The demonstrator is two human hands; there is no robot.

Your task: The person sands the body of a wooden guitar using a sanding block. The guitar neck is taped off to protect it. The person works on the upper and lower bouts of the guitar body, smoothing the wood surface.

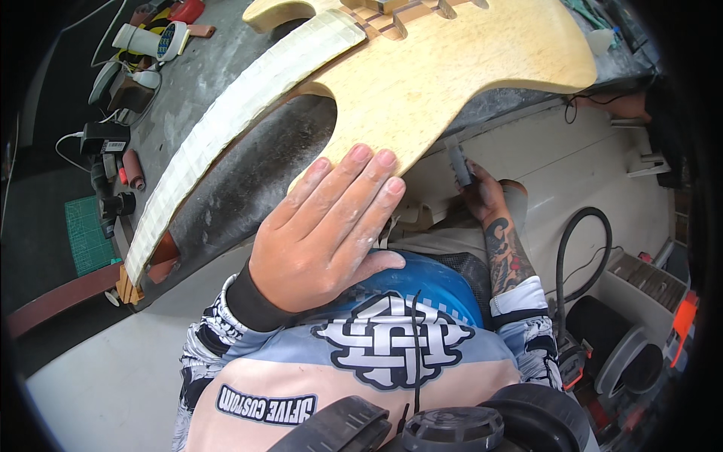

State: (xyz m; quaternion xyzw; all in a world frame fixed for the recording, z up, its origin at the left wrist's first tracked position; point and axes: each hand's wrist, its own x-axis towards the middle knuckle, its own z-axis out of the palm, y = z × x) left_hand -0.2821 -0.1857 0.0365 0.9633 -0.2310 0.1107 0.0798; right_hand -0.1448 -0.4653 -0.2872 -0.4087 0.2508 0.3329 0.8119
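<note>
A pale wooden electric guitar body (pixel 444 60) with a dark-striped centre lies across the bench's near edge. Its neck (pixel 241 98), wrapped along its face in whitish masking tape, runs down to the left. My left hand (pixel 320 226) rests flat on the horn nearest me, fingers stretched out, with pale dust on the skin. Lower down and to the right, beneath the body's edge, my right hand (pixel 486 194) is closed round a small grey block (pixel 458 162). The block is apart from the guitar, and its far side is hidden.
The dusty dark bench (pixel 248 181) carries cables, a black adapter (pixel 104 138) and a white round-ended device (pixel 147 39) at the left. A green cutting mat (pixel 89 233) lies beyond. At the right are a black hose (pixel 580 218) and a machine with black drums (pixel 602 339).
</note>
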